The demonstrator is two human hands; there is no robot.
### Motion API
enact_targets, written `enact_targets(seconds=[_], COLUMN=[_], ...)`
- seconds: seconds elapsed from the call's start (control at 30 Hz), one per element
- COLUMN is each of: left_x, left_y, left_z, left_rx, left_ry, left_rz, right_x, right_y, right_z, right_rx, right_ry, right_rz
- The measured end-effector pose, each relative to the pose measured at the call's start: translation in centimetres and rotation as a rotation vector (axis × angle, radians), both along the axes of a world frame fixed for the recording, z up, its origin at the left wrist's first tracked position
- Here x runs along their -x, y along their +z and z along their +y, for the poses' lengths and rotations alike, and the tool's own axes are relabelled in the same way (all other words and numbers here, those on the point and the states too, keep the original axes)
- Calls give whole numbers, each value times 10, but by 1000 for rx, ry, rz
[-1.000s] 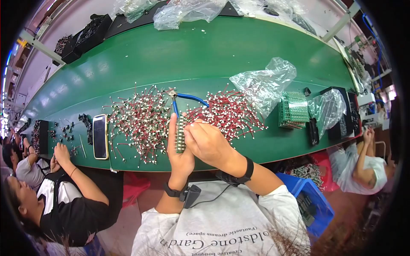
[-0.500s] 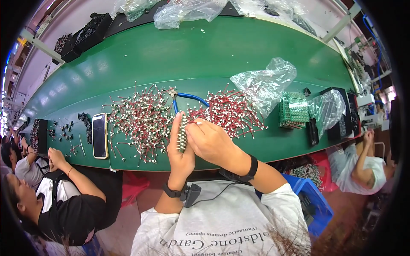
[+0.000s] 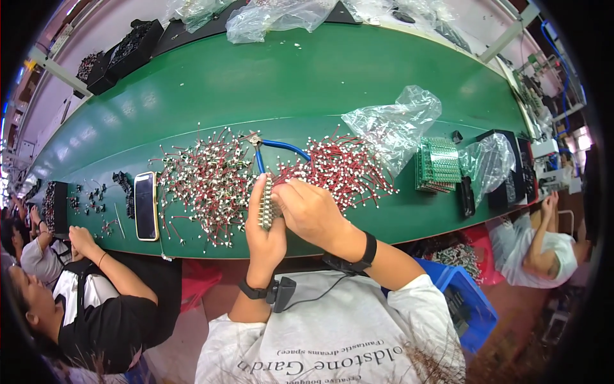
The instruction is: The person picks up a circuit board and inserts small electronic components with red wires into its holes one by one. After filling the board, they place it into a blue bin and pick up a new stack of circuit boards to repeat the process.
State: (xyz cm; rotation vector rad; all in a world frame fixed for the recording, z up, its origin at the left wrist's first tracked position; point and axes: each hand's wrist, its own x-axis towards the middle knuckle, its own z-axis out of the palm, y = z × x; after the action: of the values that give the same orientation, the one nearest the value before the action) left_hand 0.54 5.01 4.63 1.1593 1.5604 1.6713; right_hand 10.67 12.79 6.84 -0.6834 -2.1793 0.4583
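Note:
My left hand [image 3: 263, 240] is closed around a narrow strip of circuit board [image 3: 265, 208], held upright with a row of small pale parts along it. My right hand [image 3: 313, 214] is closed, its thumb and fingertips pinched against the strip's upper right side. Whatever sits in that pinch is hidden by the fingers. Beyond the hands lies a pair of cutting pliers with blue handles [image 3: 284, 146]. Loose short red wires with white connectors make a left pile [image 3: 208, 185] and a right pile [image 3: 348, 168].
A phone [image 3: 146, 206] lies left of the piles. To the right are a crumpled clear bag [image 3: 400, 125], a stack of green circuit boards [image 3: 438, 165] and a black box [image 3: 505, 144]. A blue crate [image 3: 470, 307] stands below the table edge. Co-workers sit on both sides.
My right fingertips have moved in against the strip. A small white connector with red wire, seen at those fingers before, no longer shows. Both hands have shifted slightly left in view.

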Motion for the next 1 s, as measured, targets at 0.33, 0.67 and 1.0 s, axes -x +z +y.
enact_targets(seconds=[0.33,0.67,1.0], left_x=[27,20,-2], left_y=[-5,1,8], left_z=[-12,-8,8], left_rx=[67,34,1], left_ry=[105,37,-98], left_rz=[-245,-355,-642], right_x=[-41,-53,-33], right_y=[-41,-29,10], right_z=[99,91,3], right_rx=[175,313,589], right_ry=[-229,-66,277], right_rz=[-163,309,373])
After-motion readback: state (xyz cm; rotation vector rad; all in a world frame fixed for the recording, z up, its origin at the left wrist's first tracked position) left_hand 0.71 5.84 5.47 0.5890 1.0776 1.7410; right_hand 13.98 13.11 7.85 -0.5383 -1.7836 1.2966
